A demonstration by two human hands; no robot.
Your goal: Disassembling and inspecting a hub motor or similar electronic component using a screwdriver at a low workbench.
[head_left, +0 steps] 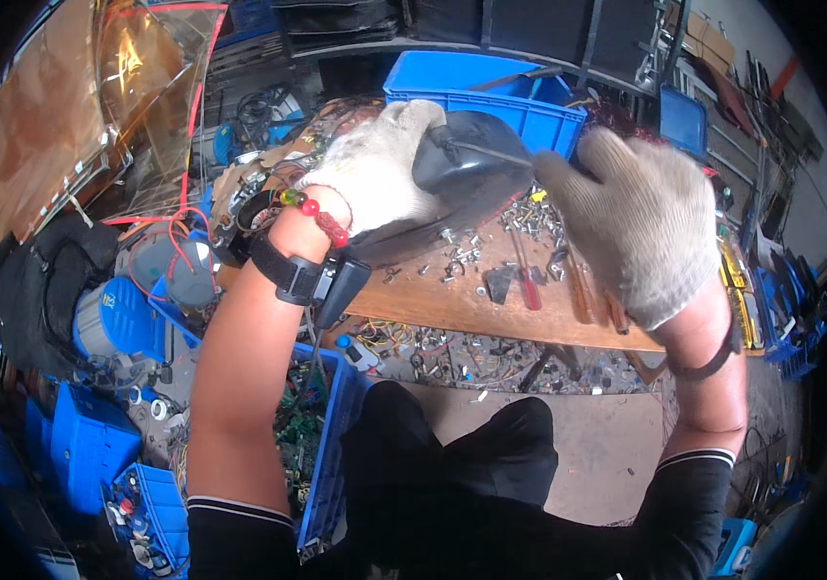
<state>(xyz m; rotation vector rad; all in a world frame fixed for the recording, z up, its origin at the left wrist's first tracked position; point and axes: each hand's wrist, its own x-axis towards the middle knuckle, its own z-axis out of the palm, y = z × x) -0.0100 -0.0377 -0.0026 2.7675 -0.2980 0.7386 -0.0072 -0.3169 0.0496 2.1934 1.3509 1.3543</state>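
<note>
Both the left hand [382,164] and the right hand [643,227], in the head view, are wearing off-white knit gloves [669,256]. The left hand is lying against the near-left side of a glossy black shell [491,181], its fingers bending over toward the far edge; their tips are partly hiding, so one cannot tell how firmly they are gripping. The shell is sitting between the two hands, above a wooden tabletop [413,300].

The right hand is folding around a tool whose handle is hiding in the glove, while its thin shaft [502,155] is pointing leftward from that grip across the shell, toward the left fingertips.

Just beyond the shell from both grips, a blue plastic crate [520,114] is standing. Nearer the body than the shell, loose screws [462,259] are lying scattered on the tabletop. A red-handled screwdriver [531,293] is resting left of the right grip and nearer the body. Below the left grip, a black wrist-strapped device [344,288] is hanging on the forearm, and farther below, a blue bin [329,464] is holding green circuit boards [302,425].
</note>
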